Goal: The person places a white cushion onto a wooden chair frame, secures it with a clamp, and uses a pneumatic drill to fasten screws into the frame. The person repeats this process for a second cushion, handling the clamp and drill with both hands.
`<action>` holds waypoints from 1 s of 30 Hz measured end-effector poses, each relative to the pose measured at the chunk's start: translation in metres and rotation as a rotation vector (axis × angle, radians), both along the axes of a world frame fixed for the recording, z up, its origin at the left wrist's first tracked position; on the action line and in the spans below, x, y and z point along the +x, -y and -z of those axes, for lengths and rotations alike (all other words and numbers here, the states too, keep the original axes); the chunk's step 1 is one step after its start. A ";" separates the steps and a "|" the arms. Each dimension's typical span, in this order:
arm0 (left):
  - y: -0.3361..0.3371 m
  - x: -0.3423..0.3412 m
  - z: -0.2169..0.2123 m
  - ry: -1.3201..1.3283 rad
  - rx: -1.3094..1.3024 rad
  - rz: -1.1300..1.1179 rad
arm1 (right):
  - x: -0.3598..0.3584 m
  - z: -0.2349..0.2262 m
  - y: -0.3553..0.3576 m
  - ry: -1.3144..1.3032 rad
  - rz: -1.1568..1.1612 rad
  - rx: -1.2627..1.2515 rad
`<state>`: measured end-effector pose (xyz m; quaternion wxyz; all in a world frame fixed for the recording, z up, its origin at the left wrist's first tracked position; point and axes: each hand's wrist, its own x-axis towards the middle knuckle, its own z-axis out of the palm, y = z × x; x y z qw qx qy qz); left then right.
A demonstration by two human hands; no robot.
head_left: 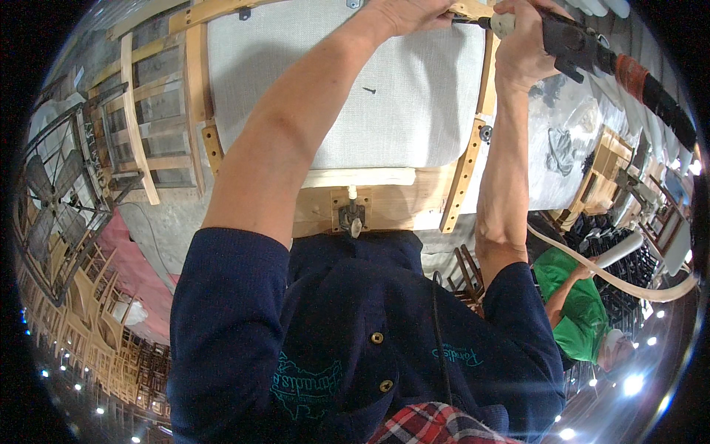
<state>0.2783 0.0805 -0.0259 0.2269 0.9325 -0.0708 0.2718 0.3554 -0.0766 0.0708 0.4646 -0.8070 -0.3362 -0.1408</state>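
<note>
My right hand (519, 46) is wrapped around a dark power screwdriver (573, 46) at the upper right. Its bit points left, toward the fingertips of my left hand (407, 15). Those fingers are pinched together at the far edge of the view, by the bit's tip; whatever they hold is too small to make out. Below both arms lies a light grey fabric-covered cushion (414, 118) framed by wooden strips. One small dark screw (369, 90) rests loose on the cloth. At the near side, a toggle clamp (353, 216) sits on a wooden block.
A wooden strip with holes (462, 181) runs along the cushion's right side. Slatted wooden frames (151, 126) and a metal fan (55, 181) stand to the left. On the right, a person in a green shirt (566, 296) works beyond a pale curved hose (643, 292).
</note>
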 end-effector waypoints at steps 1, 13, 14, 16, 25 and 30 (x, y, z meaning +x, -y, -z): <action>0.000 0.000 -0.001 0.001 -0.002 0.006 | -0.001 0.000 0.000 0.069 0.009 -0.012; 0.000 -0.006 0.001 0.018 -0.100 -0.018 | -0.005 -0.010 -0.012 0.008 -0.093 0.233; -0.003 -0.012 -0.002 0.015 -0.111 -0.029 | -0.005 -0.008 -0.014 0.024 -0.099 0.264; 0.008 -0.033 -0.014 0.099 -0.089 -0.182 | -0.002 -0.004 -0.009 0.075 -0.082 0.299; 0.062 -0.209 -0.046 -0.215 -0.397 -0.298 | -0.013 -0.004 -0.011 -0.312 -0.100 0.341; 0.071 -0.217 -0.036 -0.161 -0.277 -0.327 | -0.027 -0.022 -0.024 -0.254 0.013 0.356</action>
